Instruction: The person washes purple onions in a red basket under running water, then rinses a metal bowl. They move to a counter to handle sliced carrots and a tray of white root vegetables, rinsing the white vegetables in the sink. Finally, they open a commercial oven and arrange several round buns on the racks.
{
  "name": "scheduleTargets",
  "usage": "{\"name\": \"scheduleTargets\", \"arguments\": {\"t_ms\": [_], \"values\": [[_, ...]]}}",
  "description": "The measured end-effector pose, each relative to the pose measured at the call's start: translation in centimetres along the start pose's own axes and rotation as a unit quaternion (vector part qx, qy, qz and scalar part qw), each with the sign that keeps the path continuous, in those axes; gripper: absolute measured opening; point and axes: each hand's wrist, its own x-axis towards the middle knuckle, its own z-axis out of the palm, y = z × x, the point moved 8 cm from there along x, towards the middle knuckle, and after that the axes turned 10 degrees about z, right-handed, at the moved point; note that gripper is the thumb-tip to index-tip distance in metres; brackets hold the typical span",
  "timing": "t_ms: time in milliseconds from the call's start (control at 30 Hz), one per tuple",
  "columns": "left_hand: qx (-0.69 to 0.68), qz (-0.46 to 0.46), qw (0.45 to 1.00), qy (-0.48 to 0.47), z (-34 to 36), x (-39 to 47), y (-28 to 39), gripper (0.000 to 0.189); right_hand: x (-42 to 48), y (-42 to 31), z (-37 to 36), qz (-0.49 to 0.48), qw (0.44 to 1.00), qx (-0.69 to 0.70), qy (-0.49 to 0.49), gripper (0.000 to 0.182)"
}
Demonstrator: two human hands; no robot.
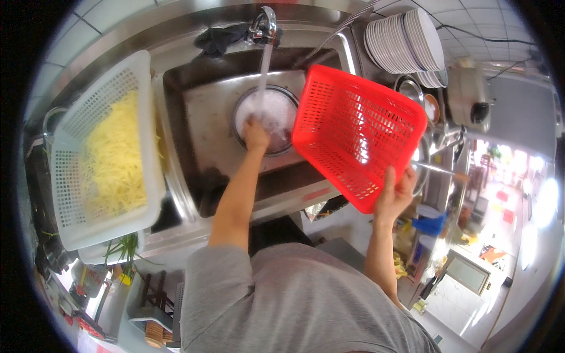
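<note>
My right hand [395, 194] grips the near right rim of a red plastic basket [357, 132], tilted over the right part of the sink. Nothing lies inside the basket. My left hand [256, 134] reaches into a round metal bowl [238, 139] on the bottom of the stainless steel sink [207, 110]. Frothy water fills this bowl and hides the fingertips, so whether they hold anything does not show. From the chrome faucet [265, 26] a stream of water [265, 66] pours into the bowl.
A white plastic basket [148, 132] holding yellow shreds [117, 154] stands left of the sink. Stacked white plates [404, 42] are at the back right. A dark cloth [216, 42] lies beside the faucet. Green stalks [126, 251] hang below the white basket.
</note>
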Motion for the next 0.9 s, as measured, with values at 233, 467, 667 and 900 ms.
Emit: {"name": "scheduleTargets", "arguments": {"t_ms": [233, 467, 667, 900], "values": [[0.063, -0.023, 0.94, -0.335, 5.7, -0.3, 1.1, 0.067, -0.2, 0.2, -0.3, 0.006, 0.999, -0.031, 0.002, 0.019], [-0.287, -0.098, 0.916, -0.264, 1.6, 3.8, 6.5, 0.038, 0.0, 1.0, -1.4, 0.025, 0.999, 0.001, 0.03, 0.017], [-0.446, -0.108, 0.887, 0.045, 0.2, 11.7, 10.4, 0.026, 0.3, 0.7, -1.6, 0.015, 1.0, 0.005, 0.026, 0.016], [-0.267, -0.085, 0.923, 0.263, -6.1, 16.9, 16.3, 0.024, -0.4, 0.7, -2.0, 0.03, 0.999, -0.007, 0.022, 0.016]]}}
